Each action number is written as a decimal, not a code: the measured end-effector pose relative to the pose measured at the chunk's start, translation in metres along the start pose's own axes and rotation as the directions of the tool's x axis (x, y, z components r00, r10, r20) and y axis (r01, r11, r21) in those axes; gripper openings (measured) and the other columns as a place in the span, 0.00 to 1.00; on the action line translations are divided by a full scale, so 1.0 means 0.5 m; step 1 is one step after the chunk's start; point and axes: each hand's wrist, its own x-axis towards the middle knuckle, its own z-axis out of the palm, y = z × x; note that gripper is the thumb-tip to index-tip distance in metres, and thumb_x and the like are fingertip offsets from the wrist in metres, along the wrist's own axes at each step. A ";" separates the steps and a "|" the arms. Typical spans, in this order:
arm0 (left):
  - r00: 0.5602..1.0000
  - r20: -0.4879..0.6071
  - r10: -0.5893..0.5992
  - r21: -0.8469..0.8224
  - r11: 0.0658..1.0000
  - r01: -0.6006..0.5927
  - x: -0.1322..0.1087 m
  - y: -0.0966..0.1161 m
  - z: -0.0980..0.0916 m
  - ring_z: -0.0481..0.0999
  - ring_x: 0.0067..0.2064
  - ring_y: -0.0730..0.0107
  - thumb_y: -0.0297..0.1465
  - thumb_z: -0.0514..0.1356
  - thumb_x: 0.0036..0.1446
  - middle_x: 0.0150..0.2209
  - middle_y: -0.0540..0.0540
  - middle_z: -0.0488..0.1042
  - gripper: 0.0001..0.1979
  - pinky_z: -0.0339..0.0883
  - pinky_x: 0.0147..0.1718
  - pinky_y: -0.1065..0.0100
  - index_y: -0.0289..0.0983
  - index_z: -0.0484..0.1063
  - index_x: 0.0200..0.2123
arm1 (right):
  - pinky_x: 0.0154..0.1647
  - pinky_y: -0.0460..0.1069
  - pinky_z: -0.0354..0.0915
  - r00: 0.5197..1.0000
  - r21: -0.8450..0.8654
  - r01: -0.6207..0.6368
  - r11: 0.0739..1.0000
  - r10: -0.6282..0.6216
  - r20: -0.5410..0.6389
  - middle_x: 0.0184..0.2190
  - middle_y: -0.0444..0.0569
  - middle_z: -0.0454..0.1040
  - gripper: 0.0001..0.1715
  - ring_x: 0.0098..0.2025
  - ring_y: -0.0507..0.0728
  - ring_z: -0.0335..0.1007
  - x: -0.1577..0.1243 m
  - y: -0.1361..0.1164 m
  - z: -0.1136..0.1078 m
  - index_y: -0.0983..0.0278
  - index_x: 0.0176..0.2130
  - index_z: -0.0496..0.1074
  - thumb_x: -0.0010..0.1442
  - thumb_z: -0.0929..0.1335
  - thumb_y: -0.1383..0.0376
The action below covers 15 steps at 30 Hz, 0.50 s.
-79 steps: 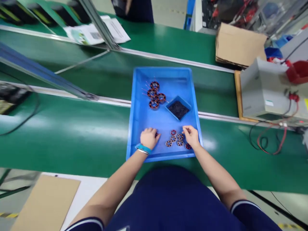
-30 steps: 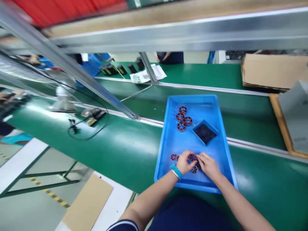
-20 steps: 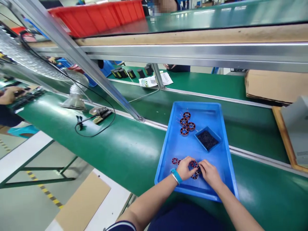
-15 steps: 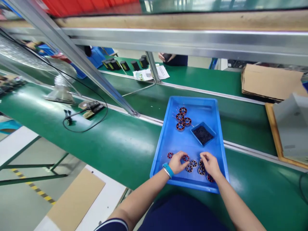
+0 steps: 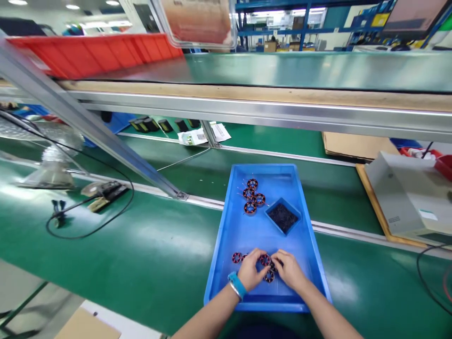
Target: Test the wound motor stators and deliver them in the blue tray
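In a blue tray (image 5: 217, 256), my left hand (image 5: 249, 273) pinches a motor stator (image 5: 265, 260), a small ring with copper-coloured windings, between thumb and fingers. My right hand (image 5: 289, 270) is beside it on the right, fingertips pressed together; what they hold is hidden. Under and between the hands lie other stators, one loose stator (image 5: 269, 276) showing just below the fingertips. Left of my left hand rests another stator (image 5: 236, 257), with one more partly covered by the fingers. Farther back in the tray is a group of larger wound stators (image 5: 250, 207) with thin wire leads.
A small blue box (image 5: 282, 217) of dark small pieces stands inside the tray. A metal post (image 5: 141, 160) slants on the left, and a shelf beam (image 5: 226, 106) crosses above. A grey machine (image 5: 406, 197) is at right, a black cable (image 5: 132, 197) at left.
The view has tilted up, showing more of the upper shelf. My right hand has moved left, close to my left hand. The stators near my right hand are now bunched or covered between both hands.
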 end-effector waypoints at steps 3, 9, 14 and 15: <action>1.000 0.009 0.002 0.026 1.000 -0.002 0.005 0.000 -0.004 0.72 0.41 0.60 0.28 0.62 0.50 0.38 0.42 0.73 0.15 0.68 0.43 0.59 0.36 0.69 0.43 | 0.36 0.50 0.64 0.999 0.070 -0.043 0.997 0.044 -0.012 0.27 0.49 0.72 0.15 0.31 0.55 0.69 0.001 0.020 -0.019 0.65 0.29 0.72 0.61 0.61 0.64; 0.996 -0.082 0.023 0.064 0.998 -0.018 0.002 -0.010 -0.023 0.73 0.39 0.60 0.32 0.62 0.53 0.37 0.43 0.74 0.11 0.68 0.43 0.57 0.38 0.69 0.41 | 0.34 0.50 0.67 0.966 0.343 -0.220 0.913 0.253 -0.053 0.22 0.48 0.73 0.22 0.26 0.54 0.70 0.008 0.032 -0.044 0.64 0.25 0.71 0.58 0.64 0.50; 0.998 -0.047 0.043 0.068 0.997 -0.039 0.005 -0.018 -0.022 0.73 0.39 0.61 0.35 0.62 0.54 0.38 0.43 0.73 0.15 0.69 0.40 0.58 0.37 0.69 0.45 | 0.36 0.50 0.70 0.919 0.651 -0.320 0.689 0.392 0.036 0.26 0.45 0.76 0.22 0.28 0.53 0.73 0.028 0.035 0.003 0.64 0.31 0.73 0.44 0.72 0.48; 0.998 -0.025 0.052 0.065 0.997 -0.050 0.006 -0.020 -0.023 0.72 0.39 0.61 0.34 0.62 0.54 0.37 0.43 0.73 0.15 0.68 0.41 0.59 0.36 0.69 0.45 | 0.36 0.50 0.70 0.911 0.682 -0.333 0.651 0.409 0.054 0.26 0.45 0.76 0.23 0.28 0.53 0.73 0.030 0.038 0.012 0.64 0.31 0.73 0.42 0.73 0.49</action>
